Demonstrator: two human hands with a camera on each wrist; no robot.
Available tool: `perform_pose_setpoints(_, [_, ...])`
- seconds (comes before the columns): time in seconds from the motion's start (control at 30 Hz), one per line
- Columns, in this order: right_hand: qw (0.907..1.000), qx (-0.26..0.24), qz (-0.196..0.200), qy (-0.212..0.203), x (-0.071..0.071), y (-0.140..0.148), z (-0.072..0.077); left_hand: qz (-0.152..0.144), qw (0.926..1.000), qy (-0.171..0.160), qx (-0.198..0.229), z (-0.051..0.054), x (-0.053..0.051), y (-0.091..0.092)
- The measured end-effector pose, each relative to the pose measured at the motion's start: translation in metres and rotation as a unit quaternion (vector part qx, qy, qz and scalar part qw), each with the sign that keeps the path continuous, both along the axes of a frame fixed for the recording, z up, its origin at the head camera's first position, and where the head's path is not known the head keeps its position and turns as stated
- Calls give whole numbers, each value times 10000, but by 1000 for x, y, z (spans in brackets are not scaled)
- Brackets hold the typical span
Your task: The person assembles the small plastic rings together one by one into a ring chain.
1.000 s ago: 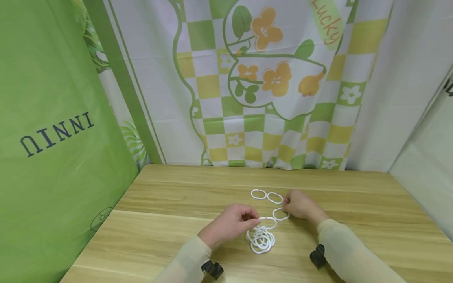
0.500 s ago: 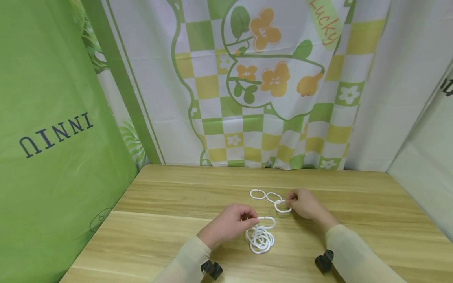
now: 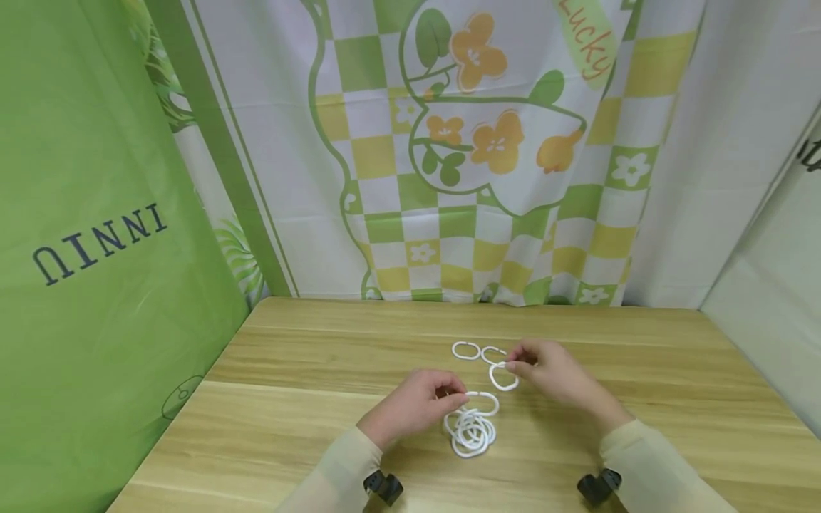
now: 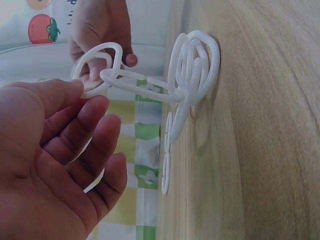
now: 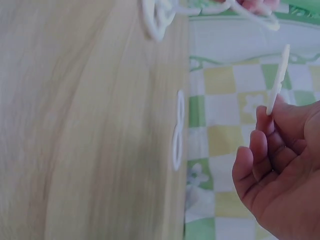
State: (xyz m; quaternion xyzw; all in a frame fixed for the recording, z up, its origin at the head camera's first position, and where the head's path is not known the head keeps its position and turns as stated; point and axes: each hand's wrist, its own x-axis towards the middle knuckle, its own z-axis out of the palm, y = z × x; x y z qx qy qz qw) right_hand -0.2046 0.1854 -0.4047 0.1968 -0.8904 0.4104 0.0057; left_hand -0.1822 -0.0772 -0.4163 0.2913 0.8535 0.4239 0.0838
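Note:
In the head view, my left hand point(image 3: 417, 405) pinches an oval white plastic ring point(image 4: 118, 55) between thumb and forefinger. Another ring point(image 4: 137, 92) hooks through it and leads to a bunch of linked white rings point(image 3: 472, 432) at the tabletop. Further right, a single white ring point(image 5: 279, 80) is pinched between thumb and forefinger of my right hand point(image 3: 553, 372); it stands off the table in the right wrist view. Two loose white rings, one left point(image 3: 466, 358) and one right point(image 3: 485, 357), lie flat behind, the right one partly behind the held ring.
The wood-grain table point(image 3: 308, 427) runs back to a patterned curtain point(image 3: 423, 228). A green cloth point(image 3: 115, 320) hangs along the left side and a pale one point(image 3: 782, 285) along the right. Dark cameras sit at both wrists.
My right hand lifts its ring off the table, first away from me, then slightly left, turning it. The left hand holds still at the linked bunch.

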Motion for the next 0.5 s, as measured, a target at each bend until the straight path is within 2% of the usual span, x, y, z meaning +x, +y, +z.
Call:
perform_pose_setpoints(0.2, [9977, -101, 665, 7, 11, -10, 8, -14, 10000, 4, 1, 0, -1, 0])
perform_pose_setpoints(0.5, [9938, -82, 1110, -32, 18, -17, 5, -87, 9999, 132, -12, 1, 0, 0])
